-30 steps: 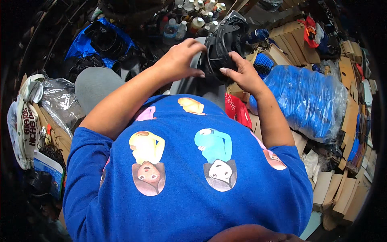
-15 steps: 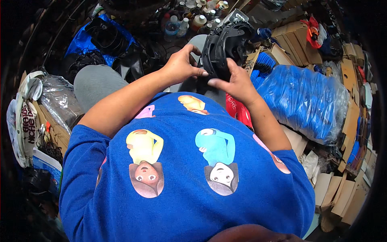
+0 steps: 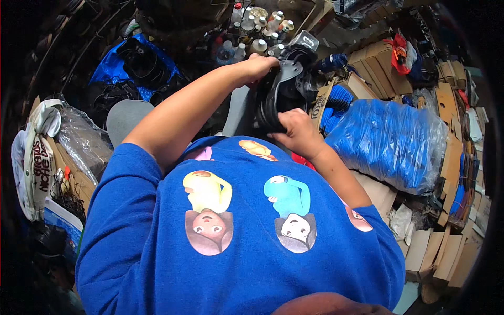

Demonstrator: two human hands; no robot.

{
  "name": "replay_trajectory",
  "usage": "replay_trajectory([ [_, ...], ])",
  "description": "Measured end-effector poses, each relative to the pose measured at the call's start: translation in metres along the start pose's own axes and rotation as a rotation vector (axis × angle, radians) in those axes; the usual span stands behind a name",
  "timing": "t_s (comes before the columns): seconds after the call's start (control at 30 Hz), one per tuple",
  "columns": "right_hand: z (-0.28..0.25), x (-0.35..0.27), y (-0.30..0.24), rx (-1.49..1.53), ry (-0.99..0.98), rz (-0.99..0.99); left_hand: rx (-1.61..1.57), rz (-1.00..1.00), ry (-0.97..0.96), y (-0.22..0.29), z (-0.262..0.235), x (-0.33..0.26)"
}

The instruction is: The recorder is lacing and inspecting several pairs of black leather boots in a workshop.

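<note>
Hands (image 3: 262, 65) grip black shoe (image 3: 283, 94) beside bottles (image 3: 252, 31)

Blue sweatshirt (image 3: 157, 252) (cartoon figures printed), sleeves pushed up.

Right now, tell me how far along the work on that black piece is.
Done: nothing finished can be made out. In hand: the left hand grips the top of the black piece and the right hand holds its lower edge. Left: the bag of blue parts and the flat cardboard boxes lie untouched.
</note>
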State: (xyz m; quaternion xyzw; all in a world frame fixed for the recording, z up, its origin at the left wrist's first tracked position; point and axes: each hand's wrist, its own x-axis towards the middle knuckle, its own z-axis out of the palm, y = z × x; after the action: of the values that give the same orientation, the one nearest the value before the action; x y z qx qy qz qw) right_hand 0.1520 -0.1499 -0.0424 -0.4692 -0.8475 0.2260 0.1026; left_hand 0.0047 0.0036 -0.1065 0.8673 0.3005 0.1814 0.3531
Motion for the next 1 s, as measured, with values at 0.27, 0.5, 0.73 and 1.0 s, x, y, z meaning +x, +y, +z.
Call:
replay_trajectory([
  [0.27,-0.006,-0.007,0.007,0.055,-0.037,0.146,-1.275,-0.77,-0.061,-0.004,-0.006,-0.001],
  [0.5,-0.023,0.021,-0.008,-0.081,-0.51,0.208,-1.454,-0.512,0.053,0.019,-0.023,-0.009],
  [0.73,-0.033,0.036,-0.018,0.073,-0.393,0.221,-0.407,0.087,0.396,0.071,-0.044,-0.046],
  [1.0,-0.063,-0.028,0.033,0.294,0.162,0.381,0.249,-0.093,-0.285,0.088,-0.01,-0.088],
])
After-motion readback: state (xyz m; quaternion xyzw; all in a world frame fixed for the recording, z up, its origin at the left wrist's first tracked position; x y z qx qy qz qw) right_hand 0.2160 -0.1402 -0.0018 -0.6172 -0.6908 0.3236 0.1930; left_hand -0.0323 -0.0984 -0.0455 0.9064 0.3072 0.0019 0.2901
